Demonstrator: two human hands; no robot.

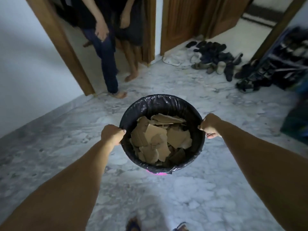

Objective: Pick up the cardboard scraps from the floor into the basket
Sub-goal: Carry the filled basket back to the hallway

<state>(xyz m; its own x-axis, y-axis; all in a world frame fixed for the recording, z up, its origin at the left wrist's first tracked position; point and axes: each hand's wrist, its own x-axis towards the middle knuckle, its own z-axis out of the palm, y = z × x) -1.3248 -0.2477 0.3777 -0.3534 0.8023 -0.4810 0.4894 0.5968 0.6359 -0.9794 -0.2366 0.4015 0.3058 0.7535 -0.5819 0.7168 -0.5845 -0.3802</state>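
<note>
1. Now the basket [162, 104] is gripped on opposite sides of its rim: the left hand [112, 134] curls its fingers over the near-left edge, and the right hand [210, 126] pinches the right edge. It appears to be held up off the marble floor [200, 189], though I cannot be sure it is clear of it.
2. To carry it well, keep both grips level so the rim stays flat and nothing spills; hold the rim itself, not only the loose black liner, which could slip.
3. The cardboard scraps [160, 139] lie inside the basket, a heap of torn tan pieces, flat and jagged, overlapping below the rim.
4. No scraps show on the visible floor, so the gathering looks nearly or fully done.
5. Two people stand barefoot in the doorway [73, 52] ahead; shoes [215, 59] lie heaped to the right.
</note>
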